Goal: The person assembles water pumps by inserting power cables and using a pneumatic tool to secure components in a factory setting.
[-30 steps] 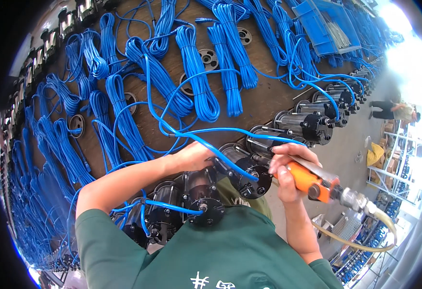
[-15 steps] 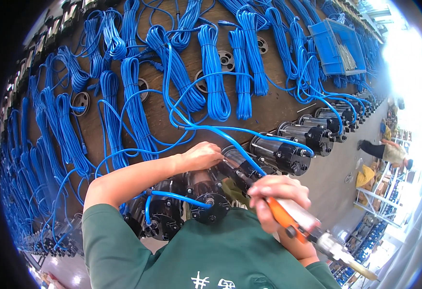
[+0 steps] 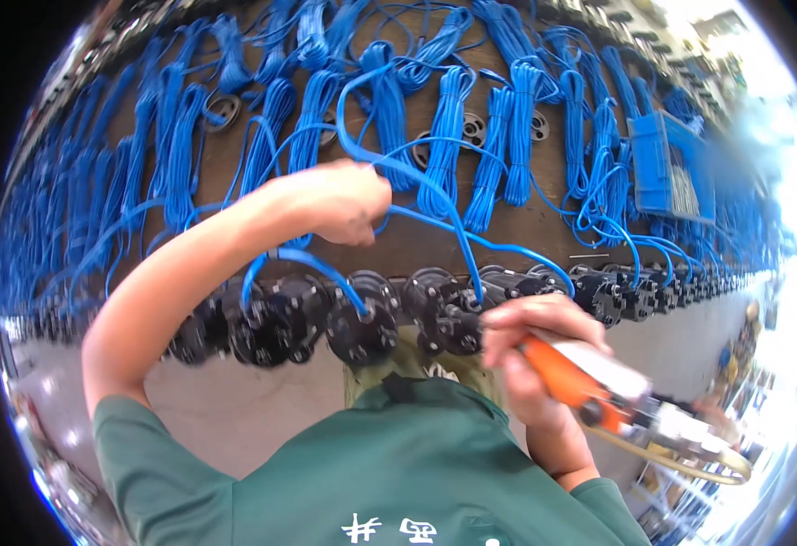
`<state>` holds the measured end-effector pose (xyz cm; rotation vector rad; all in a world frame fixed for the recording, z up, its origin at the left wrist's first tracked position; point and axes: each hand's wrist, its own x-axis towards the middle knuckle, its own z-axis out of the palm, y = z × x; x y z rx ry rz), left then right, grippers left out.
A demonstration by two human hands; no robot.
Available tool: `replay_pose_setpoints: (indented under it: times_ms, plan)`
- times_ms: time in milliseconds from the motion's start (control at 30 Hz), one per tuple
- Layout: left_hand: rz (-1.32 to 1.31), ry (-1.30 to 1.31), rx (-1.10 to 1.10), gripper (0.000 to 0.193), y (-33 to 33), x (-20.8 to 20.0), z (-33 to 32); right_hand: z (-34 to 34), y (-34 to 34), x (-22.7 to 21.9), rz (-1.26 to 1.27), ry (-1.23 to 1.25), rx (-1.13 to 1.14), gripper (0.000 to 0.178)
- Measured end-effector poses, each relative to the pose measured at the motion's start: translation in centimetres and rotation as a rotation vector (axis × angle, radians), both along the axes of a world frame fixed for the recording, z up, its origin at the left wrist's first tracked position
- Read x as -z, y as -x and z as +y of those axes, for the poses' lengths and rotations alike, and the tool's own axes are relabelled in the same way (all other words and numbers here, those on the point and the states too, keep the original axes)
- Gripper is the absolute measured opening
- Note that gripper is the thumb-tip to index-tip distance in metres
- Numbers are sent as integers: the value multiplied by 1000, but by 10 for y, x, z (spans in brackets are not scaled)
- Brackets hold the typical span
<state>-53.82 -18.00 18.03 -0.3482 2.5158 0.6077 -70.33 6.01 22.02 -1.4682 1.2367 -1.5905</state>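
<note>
orange tool [image 3: 564,375] in right grip [image 3: 553,318]; brown tabletop [image 3: 544,227], blue coils [image 3: 447,136], grey floor [image 3: 266,396]

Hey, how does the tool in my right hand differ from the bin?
The tool is orange and silvery; the bin is blue. The tool is gripped in your right hand; the bin sits among blue cables. The tool is elongated and blurred; the bin is boxy and holds thin pale rods. Both are on the picture's right side.

Brown table [image 3: 544,229], blue cable bundles [image 3: 451,132], discs [image 3: 474,130]
</note>
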Motion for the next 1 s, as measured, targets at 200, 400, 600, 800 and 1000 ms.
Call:
replay_pose_setpoints:
  times_ms: [200,400,600,800,1000]
  plan:
    - [1705,-195,-1061,24,-38,-16,259,58,56,-25,-173,154,-102,35]
    - [1242,-2131,-2090,22,75,132,351,65,72,24,-211,72,-160,49]
    - [1839,-2514,-2119,15,142,214,342,60,53,34,-137,99,-222,46]
    - [1947,-2458,-2070,21,150,234,349,62,42,46,-133,69,-301,47]
    - [2022,-2340,-2033,15,155,254,354,61,44,59,-148,43,-315,45]
